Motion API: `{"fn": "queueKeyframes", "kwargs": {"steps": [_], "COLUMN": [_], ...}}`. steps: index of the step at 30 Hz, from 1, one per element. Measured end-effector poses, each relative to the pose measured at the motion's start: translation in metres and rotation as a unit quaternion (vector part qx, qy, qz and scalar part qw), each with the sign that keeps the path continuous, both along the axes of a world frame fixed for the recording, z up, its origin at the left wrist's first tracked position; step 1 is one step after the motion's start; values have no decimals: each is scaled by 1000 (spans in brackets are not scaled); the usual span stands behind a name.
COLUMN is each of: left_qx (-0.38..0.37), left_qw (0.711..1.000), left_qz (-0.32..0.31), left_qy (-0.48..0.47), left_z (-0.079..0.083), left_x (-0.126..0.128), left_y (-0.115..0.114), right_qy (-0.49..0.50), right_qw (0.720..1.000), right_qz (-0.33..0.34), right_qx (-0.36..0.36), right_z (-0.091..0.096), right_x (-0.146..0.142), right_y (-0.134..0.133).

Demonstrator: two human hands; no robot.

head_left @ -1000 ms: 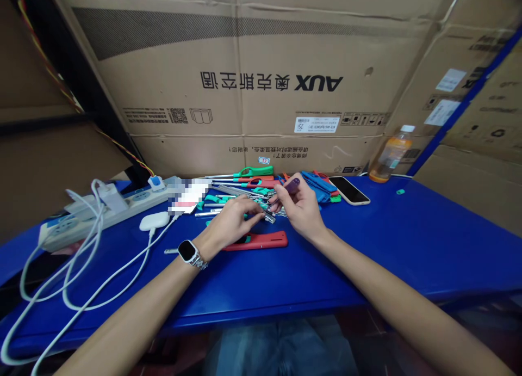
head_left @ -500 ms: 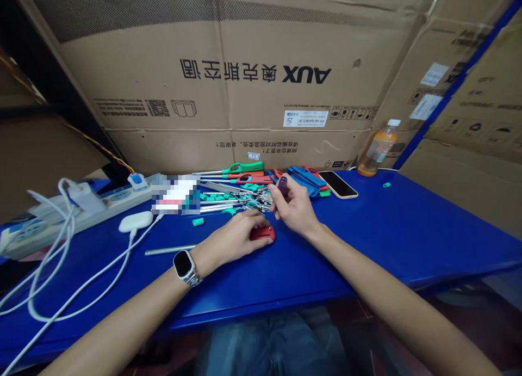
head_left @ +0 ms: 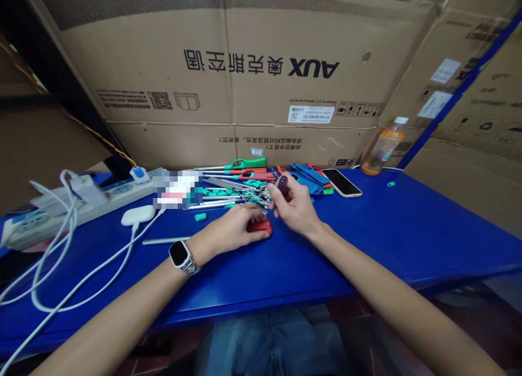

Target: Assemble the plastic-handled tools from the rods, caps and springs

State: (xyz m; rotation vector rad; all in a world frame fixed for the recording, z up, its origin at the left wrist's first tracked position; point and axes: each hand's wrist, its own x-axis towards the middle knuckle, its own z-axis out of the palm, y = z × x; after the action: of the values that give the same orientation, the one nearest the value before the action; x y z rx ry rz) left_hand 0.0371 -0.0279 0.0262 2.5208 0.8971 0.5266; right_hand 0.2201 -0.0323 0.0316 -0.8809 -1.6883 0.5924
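My left hand (head_left: 234, 228), a watch at its wrist, is closed on a red plastic lighter handle (head_left: 263, 228) and holds it against the blue table. My right hand (head_left: 296, 206) is wrapped round a screwdriver with a dark purple handle (head_left: 283, 183). It is held upright just right of the red handle; its tip is hidden or too small to make out. Behind both hands lies a pile of metal lighter tubes (head_left: 216, 203) with small green parts. A green lighter (head_left: 247, 163) and a red lighter (head_left: 256, 176) lie at the back of it.
Blue plastic handle pieces (head_left: 308, 177) are heaped behind my right hand, beside a phone (head_left: 342, 182). A drink bottle (head_left: 383, 147) stands at the back right. On the left are a power strip (head_left: 110, 196), white cables (head_left: 93, 275) and a white charger (head_left: 137, 215). Cardboard (head_left: 253, 93) walls the back.
The view has shifted slightly. My left hand and the red handle have moved slightly left, a little away from my right hand. My right hand still grips the screwdriver.
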Motion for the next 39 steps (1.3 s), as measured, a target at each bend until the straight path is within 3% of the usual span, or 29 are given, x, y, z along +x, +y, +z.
{"fn": "queueKeyframes", "kwargs": {"steps": [26,31,39], "left_qx": [1,7,-53], "left_qw": [1000,1000,991], "left_qz": [5,7,-1], "left_qy": [4,-6,-126], "left_z": [-1,-1,3], "left_x": [-1,-1,1], "left_y": [-1,0,0], "right_qy": [-15,42,143], "right_qw": [999,998,989], "right_qz": [36,45,18], "right_qx": [-32,-34,-42], "right_z": [0,1,6], "right_x": [-3,-3,-5], "right_y": [1,0,-2]}}
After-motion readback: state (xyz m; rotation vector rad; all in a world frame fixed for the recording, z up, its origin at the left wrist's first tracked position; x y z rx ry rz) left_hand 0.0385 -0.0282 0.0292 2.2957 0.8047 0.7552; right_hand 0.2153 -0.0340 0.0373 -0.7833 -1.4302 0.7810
